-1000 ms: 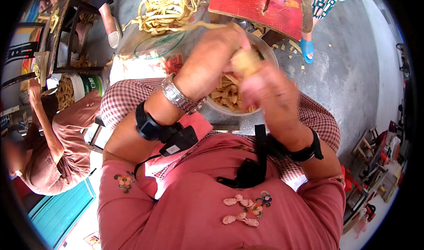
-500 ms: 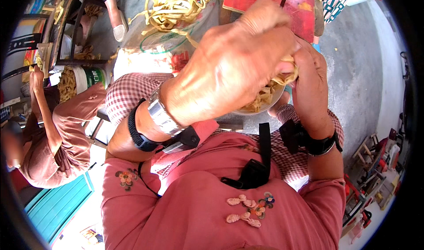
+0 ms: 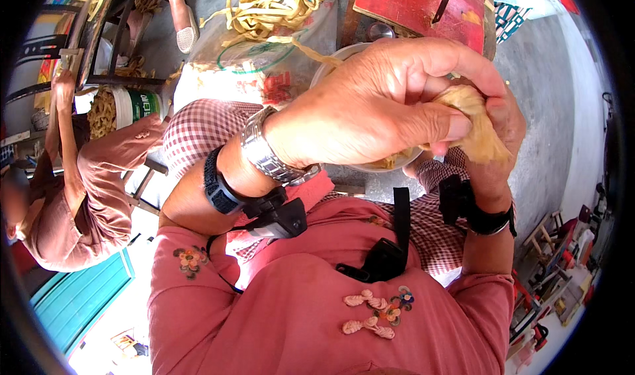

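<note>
A pale yellow, soft strip gathered into a folded bundle [image 3: 486, 140] is between my hands. My left hand [image 3: 370, 103], with a silver watch at its wrist, pinches it between thumb and fingers. Behind it, my right hand [image 3: 512, 127] is against the bundle; its fingers are mostly hidden by the strip and my left hand. Below the hands stands a white round tub [image 3: 372, 169], largely covered by them, with more yellow pieces in it. A long loose strip [image 3: 307, 50] runs from a pile of strips [image 3: 278, 7] toward the tub's rim.
The pile lies on a clear plastic bag [image 3: 198, 87] beyond my checked left knee. A red board [image 3: 403, 4] with a dark metal bar is at the far side. To my left a person [image 3: 99, 196] sits near a white bucket [image 3: 135, 107]. Stacked stools [image 3: 549, 269] stand at the right.
My hands have shifted to the right, and my left hand has turned so the yellow bundle shows fully. The loose strip now shows stretching over the tub. The view has moved slightly.
</note>
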A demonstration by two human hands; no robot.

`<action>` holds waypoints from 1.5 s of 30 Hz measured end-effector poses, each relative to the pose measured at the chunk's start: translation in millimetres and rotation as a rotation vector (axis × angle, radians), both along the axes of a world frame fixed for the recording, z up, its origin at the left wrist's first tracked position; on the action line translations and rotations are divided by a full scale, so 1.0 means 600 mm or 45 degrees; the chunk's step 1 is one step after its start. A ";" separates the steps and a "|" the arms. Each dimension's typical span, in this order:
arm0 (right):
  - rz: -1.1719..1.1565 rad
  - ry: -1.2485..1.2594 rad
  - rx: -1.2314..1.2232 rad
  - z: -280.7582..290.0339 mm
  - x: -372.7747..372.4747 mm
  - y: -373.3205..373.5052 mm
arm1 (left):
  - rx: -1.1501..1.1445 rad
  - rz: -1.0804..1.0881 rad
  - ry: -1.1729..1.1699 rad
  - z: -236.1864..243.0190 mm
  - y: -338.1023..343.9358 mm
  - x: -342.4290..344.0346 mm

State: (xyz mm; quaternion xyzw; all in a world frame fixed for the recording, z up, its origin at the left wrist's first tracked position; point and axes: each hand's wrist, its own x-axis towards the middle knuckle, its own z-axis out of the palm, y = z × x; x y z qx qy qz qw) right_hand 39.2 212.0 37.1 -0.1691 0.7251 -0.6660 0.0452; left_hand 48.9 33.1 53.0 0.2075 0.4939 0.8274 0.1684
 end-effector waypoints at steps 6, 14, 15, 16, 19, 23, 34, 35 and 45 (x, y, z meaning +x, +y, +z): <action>-0.116 -0.050 -0.125 -0.017 -0.008 -0.025 | -0.466 0.532 0.774 -0.025 0.012 -0.012; -0.190 -0.031 -0.030 -0.035 -0.027 -0.019 | -0.581 0.737 0.880 -0.048 0.015 -0.024; -0.240 0.064 0.001 -0.036 -0.029 -0.025 | -0.597 0.713 0.837 -0.052 0.015 -0.024; -0.219 0.043 0.058 -0.033 -0.028 -0.027 | -0.613 0.690 0.794 -0.055 0.014 -0.023; -0.177 -0.046 0.089 -0.017 -0.022 -0.036 | -0.526 0.456 0.694 -0.064 0.000 -0.034; -0.180 -0.139 -0.099 -0.029 -0.027 -0.037 | -0.223 0.024 -0.073 -0.029 -0.009 -0.025; -0.002 -0.353 -0.178 -0.034 -0.022 0.005 | 0.246 -0.423 -0.444 -0.051 -0.001 -0.021; -0.136 -0.318 -0.140 -0.051 -0.024 0.011 | 0.274 -0.399 -0.431 -0.051 -0.002 -0.022; -0.052 -0.273 0.157 -0.050 -0.039 0.059 | 0.181 -0.082 -0.385 -0.025 -0.036 -0.029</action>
